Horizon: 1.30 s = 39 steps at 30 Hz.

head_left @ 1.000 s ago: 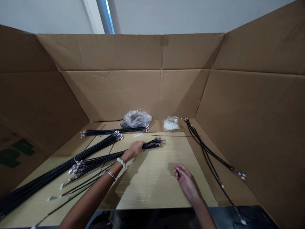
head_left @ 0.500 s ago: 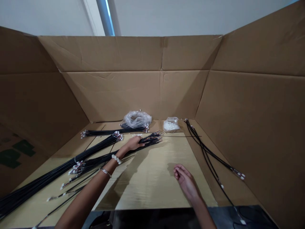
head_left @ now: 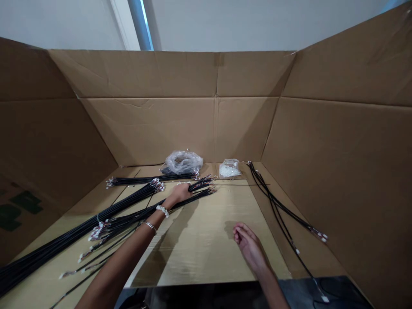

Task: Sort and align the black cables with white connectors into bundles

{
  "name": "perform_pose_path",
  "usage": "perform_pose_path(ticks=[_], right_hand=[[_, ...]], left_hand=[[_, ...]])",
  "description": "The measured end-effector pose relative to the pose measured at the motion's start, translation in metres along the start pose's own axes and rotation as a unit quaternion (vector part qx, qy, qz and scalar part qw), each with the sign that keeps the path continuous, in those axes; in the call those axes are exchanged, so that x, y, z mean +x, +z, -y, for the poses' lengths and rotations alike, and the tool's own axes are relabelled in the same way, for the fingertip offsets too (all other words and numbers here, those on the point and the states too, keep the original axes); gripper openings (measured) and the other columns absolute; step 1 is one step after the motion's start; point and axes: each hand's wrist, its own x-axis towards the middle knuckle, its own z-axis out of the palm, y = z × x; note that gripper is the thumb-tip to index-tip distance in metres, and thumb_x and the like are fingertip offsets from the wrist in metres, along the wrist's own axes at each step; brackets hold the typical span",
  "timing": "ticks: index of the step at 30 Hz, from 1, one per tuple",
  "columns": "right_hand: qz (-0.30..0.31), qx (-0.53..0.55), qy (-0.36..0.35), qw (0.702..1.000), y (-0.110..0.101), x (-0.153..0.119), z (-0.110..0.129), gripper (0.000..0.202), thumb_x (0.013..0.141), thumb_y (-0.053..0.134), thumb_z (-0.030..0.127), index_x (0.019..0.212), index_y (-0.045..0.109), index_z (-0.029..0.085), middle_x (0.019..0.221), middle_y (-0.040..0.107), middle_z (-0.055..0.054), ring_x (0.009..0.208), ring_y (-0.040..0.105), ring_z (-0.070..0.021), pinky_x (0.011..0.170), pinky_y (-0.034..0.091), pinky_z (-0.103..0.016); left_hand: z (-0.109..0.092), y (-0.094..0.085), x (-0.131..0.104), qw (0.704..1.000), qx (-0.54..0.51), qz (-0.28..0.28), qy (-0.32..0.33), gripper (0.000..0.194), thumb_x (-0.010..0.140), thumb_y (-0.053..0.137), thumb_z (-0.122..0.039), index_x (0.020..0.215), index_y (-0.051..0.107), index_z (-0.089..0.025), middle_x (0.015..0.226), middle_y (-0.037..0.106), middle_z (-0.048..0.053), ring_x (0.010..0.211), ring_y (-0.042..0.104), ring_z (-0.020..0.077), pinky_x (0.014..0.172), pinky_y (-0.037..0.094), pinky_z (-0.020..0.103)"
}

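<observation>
My left hand (head_left: 182,192), with a beaded bracelet and a bangle at the wrist, is wrapped round part of a bundle of black cables (head_left: 200,184). Their stripped wire ends stick out past its fingers to the right. Just below lie more cables of the same bundle (head_left: 196,197), whose white connectors (head_left: 99,229) fan out at the left. My right hand (head_left: 247,241) hovers over the bare front part of the board, thumb and fingers pressed together; whatever is between them, if anything, is hidden.
Tall cardboard walls (head_left: 167,124) enclose the yellowish board (head_left: 193,257). A thick cable bundle (head_left: 122,204) lies at left, another bundle (head_left: 154,177) behind it. A crumpled plastic bag (head_left: 184,162) and a small bag of white parts (head_left: 229,168) stand at the back. Several loose cables (head_left: 283,206) lie right.
My left hand has closed round the upper cables, and their wire ends now stand a little apart from those below. My right hand keeps its pinch in nearly the same place.
</observation>
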Motion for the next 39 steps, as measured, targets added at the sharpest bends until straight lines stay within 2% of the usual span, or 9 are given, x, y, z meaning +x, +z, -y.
perform_pose_path(ticks=[3, 8, 11, 17, 23, 28, 32, 35, 39], right_hand=[[0.0, -0.002, 0.002, 1.0, 0.0, 0.0, 0.001, 0.04, 0.039, 0.097, 0.039, 0.065, 0.075, 0.018, 0.061, 0.066, -0.001, 0.056, 0.052, -0.0098, 0.053, 0.04, -0.021], [-0.002, -0.002, -0.001, 1.0, 0.0, 0.0, 0.0, 0.042, 0.038, 0.097, 0.04, 0.065, 0.074, 0.017, 0.06, 0.066, -0.001, 0.055, 0.052, -0.0093, 0.053, 0.039, -0.021], [0.0, -0.003, -0.001, 1.0, 0.0, 0.0, 0.0, 0.042, 0.039, 0.096, 0.041, 0.065, 0.074, 0.018, 0.061, 0.066, -0.001, 0.056, 0.052, -0.0099, 0.053, 0.039, -0.022], [0.002, -0.006, 0.004, 1.0, -0.001, 0.001, 0.0, 0.041, 0.039, 0.096, 0.041, 0.065, 0.074, 0.018, 0.061, 0.066, -0.001, 0.056, 0.052, -0.0104, 0.054, 0.038, -0.023], [-0.003, 0.0, 0.001, 1.0, 0.0, 0.001, -0.001, 0.041, 0.038, 0.096, 0.04, 0.064, 0.074, 0.019, 0.06, 0.066, -0.001, 0.056, 0.051, -0.0102, 0.053, 0.038, -0.022], [-0.007, 0.007, -0.001, 1.0, 0.0, 0.0, -0.001, 0.04, 0.039, 0.097, 0.038, 0.066, 0.075, 0.018, 0.062, 0.067, -0.001, 0.057, 0.052, -0.0103, 0.054, 0.039, -0.022], [-0.009, 0.009, -0.002, 1.0, 0.0, 0.0, -0.002, 0.039, 0.039, 0.097, 0.038, 0.065, 0.075, 0.018, 0.061, 0.066, -0.001, 0.056, 0.052, -0.0111, 0.054, 0.039, -0.023], [-0.006, 0.009, -0.002, 1.0, -0.001, 0.001, -0.002, 0.039, 0.039, 0.097, 0.037, 0.065, 0.075, 0.018, 0.062, 0.067, -0.002, 0.056, 0.053, -0.0111, 0.054, 0.039, -0.023], [-0.004, 0.007, -0.002, 1.0, -0.001, 0.001, -0.002, 0.039, 0.04, 0.096, 0.037, 0.066, 0.075, 0.018, 0.062, 0.067, -0.002, 0.057, 0.053, -0.0113, 0.055, 0.04, -0.024]], left_hand=[[-0.001, 0.005, 0.006, 1.0, 0.009, 0.002, -0.008, 0.029, 0.086, 0.061, -0.038, 0.099, 0.07, -0.014, 0.102, 0.074, 0.012, 0.091, 0.069, 0.0242, 0.079, 0.051, 0.035], [0.002, 0.008, 0.012, 1.0, 0.023, -0.009, -0.004, 0.026, 0.082, 0.059, -0.03, 0.096, 0.073, -0.013, 0.103, 0.075, 0.018, 0.091, 0.07, 0.0315, 0.074, 0.049, 0.034], [0.005, 0.005, 0.013, 0.999, 0.03, -0.013, 0.006, 0.032, 0.084, 0.058, -0.037, 0.097, 0.073, -0.013, 0.103, 0.074, 0.018, 0.092, 0.069, 0.0331, 0.075, 0.049, 0.035], [0.006, 0.002, 0.006, 0.998, 0.031, -0.041, 0.043, 0.038, 0.086, 0.058, -0.047, 0.095, 0.073, -0.014, 0.114, 0.069, 0.019, 0.119, 0.054, 0.0364, 0.094, 0.043, 0.037], [0.005, 0.01, 0.011, 0.998, -0.005, 0.032, 0.052, 0.03, 0.088, 0.06, -0.041, 0.102, 0.07, -0.016, 0.099, 0.073, 0.009, 0.088, 0.067, 0.0245, 0.075, 0.05, 0.031], [0.006, 0.023, 0.017, 0.996, -0.018, 0.076, 0.049, 0.031, 0.091, 0.063, -0.037, 0.115, 0.062, -0.016, 0.114, 0.065, 0.008, 0.099, 0.065, 0.0213, 0.085, 0.055, 0.041], [0.008, 0.024, 0.017, 0.994, -0.047, 0.081, 0.063, 0.033, 0.092, 0.061, -0.037, 0.117, 0.061, -0.016, 0.117, 0.064, 0.007, 0.1, 0.065, 0.0219, 0.084, 0.056, 0.042], [0.01, 0.019, 0.016, 0.993, -0.07, 0.064, 0.075, 0.028, 0.091, 0.062, -0.035, 0.108, 0.065, -0.014, 0.107, 0.068, 0.006, 0.094, 0.066, 0.0217, 0.084, 0.055, 0.039], [0.011, 0.015, 0.013, 0.992, -0.103, -0.003, 0.066, 0.027, 0.089, 0.058, -0.033, 0.107, 0.068, -0.016, 0.104, 0.073, 0.009, 0.095, 0.067, 0.0255, 0.081, 0.05, 0.031]])
